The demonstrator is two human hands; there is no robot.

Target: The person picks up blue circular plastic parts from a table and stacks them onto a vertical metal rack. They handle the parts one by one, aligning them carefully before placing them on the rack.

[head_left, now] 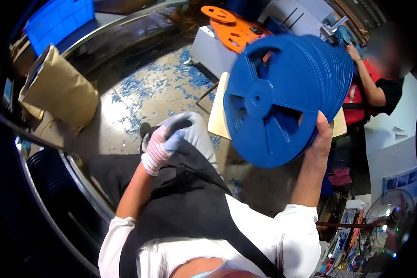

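A stack of blue plastic reel discs stands tilted on my right side, its front disc facing me with cut-out windows and a round hub. My bare right hand grips the lower right rim of the stack, the thumb on the rim and the other fingers mostly hidden behind it. Under the stack shows a light wooden board. My left hand, in a pale striped glove, is over my lap near the grey trouser knee. Its thumb and fingers are apart, and I see nothing between them.
Blue scraps litter the floor. At left are a tan sack and a blue crate. An orange machine part sits ahead on a white cabinet. A co-worker in red handles a blue piece. A fan stands lower right.
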